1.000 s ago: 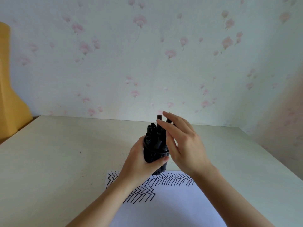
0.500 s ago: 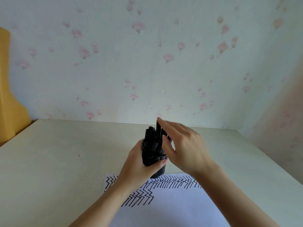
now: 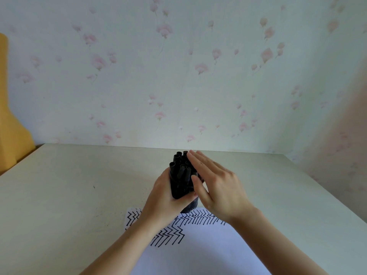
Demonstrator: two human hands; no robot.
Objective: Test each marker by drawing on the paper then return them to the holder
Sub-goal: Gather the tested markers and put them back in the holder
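Gripping the black holder (image 3: 186, 205) of markers (image 3: 179, 167), left hand (image 3: 164, 199); right hand (image 3: 216, 187) flat, grip open.

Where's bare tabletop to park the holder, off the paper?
Free: the table left of the left hand, and the strip right of the right hand up to the wall. Crowded: centre, where both hands meet on the holder above the paper.
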